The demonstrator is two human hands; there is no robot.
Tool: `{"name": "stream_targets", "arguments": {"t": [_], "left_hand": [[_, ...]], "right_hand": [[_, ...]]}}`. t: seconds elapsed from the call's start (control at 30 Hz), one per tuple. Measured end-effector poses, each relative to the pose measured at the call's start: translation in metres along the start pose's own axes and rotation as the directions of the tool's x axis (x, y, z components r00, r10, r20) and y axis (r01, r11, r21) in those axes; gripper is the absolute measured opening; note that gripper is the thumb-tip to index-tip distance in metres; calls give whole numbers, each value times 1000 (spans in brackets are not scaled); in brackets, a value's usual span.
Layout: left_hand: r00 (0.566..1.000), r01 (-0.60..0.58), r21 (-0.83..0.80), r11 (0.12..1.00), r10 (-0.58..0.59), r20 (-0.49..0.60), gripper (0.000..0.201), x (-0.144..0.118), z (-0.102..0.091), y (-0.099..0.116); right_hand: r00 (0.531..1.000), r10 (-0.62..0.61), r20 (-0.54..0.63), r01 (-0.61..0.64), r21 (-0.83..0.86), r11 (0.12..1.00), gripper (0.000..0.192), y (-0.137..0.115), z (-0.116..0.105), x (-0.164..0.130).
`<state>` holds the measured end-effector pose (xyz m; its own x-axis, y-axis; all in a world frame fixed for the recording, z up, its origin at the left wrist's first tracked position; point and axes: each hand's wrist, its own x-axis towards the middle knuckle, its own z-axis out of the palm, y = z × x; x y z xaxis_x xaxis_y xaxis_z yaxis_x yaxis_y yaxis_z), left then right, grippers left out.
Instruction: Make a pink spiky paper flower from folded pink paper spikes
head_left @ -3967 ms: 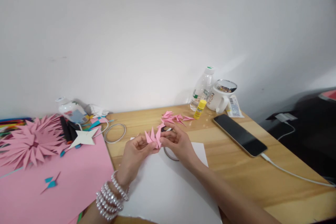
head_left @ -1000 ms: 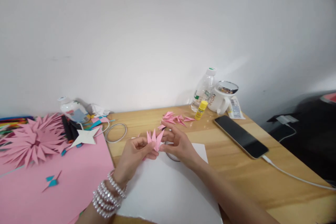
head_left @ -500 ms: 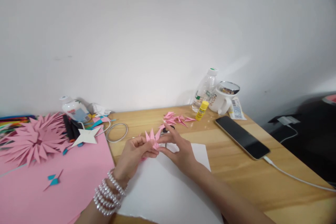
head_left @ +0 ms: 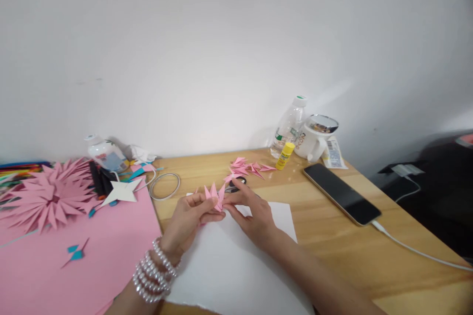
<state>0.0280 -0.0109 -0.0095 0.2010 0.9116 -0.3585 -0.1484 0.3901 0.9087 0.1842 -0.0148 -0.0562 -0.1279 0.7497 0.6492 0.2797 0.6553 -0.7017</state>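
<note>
I see both grips, left hand (head_left: 188, 216) and right hand (head_left: 251, 211), pinching the light, crushable paper spikes (head_left: 214, 194) between them, best held at the base.

Bare wood btwn white sheet (head_left: 236, 266) & phone (head_left: 342, 193); pink pieces (head_left: 247, 167), scissors (head_left: 235, 183) crowd far side.

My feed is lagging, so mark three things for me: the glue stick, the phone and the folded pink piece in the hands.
glue stick (head_left: 285, 155), head view, on the middle of its yellow body.
phone (head_left: 342, 193), head view, on its dark screen.
folded pink piece (head_left: 214, 193), head view, on its points above the fingers.
</note>
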Motion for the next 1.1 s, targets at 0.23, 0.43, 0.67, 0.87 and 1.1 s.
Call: {"name": "stream_targets", "arguments": {"t": [0.23,0.43,0.67,0.87,1.1], "left_hand": [[1000,-9,7,1000,9,-9,17,0,2,-1],[999,-20,36,999,21,-28,18,-1,4,1],[997,-77,108,991,79,-19,21,-1,2,0],[993,-113,100,989,115,-20,21,0,2,-1],[988,-146,130,981,151,-29,20,-2,1,0]], "right_hand": [[990,61,-123,-55,57,997,53,-1,4,-1],[983,118,-143,-97,149,984,53,-5,1,1],[901,428,-73,-354,448,821,54,-11,0,11],[849,520,95,-472,578,665,67,-5,1,13],[876,480,-47,-403,474,783,53,-8,3,10]]}}
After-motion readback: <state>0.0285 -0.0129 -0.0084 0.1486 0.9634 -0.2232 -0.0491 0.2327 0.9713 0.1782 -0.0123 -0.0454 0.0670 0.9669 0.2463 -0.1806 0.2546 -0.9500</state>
